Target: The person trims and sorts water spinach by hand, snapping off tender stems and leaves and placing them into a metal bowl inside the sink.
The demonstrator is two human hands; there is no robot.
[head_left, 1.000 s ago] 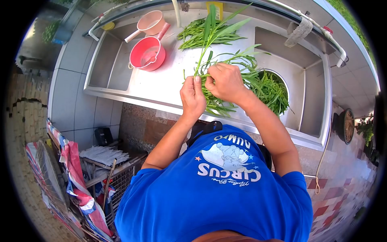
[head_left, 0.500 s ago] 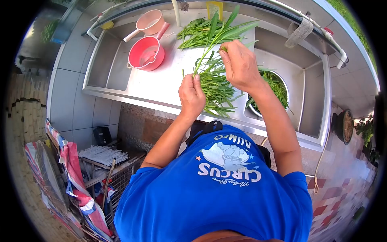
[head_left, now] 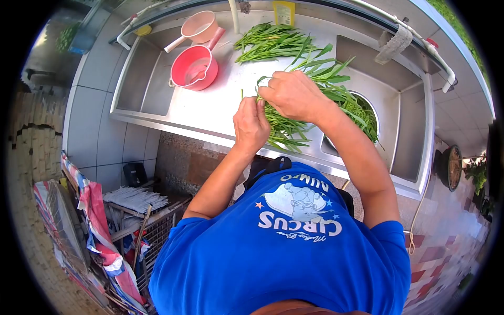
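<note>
My left hand (head_left: 251, 123) pinches a green stem between thumb and forefinger, above the metal counter. Beside it, almost touching, my right hand (head_left: 294, 95) is closed around the same water spinach stalk (head_left: 323, 72), whose long leaves stick out behind my knuckles to the right. Under both hands lies a heap of water spinach (head_left: 287, 132), partly covered by my right hand and wrist. Further back, another bunch of water spinach (head_left: 273, 43) rests on the counter. A round metal bowl (head_left: 375, 109) with more cut greens sits in the right basin, partly behind my right forearm.
A red dipper (head_left: 181, 65) and a pink dipper (head_left: 198, 27) stand at the counter's left, by the left basin (head_left: 139, 86). A yellow packet (head_left: 284, 13) is at the back. A grey cloth (head_left: 395, 44) hangs over the right basin (head_left: 409, 118).
My right hand has come down and left to meet my left hand. The held stalk's leaves, upright before, now point right. My left hand has barely moved.
</note>
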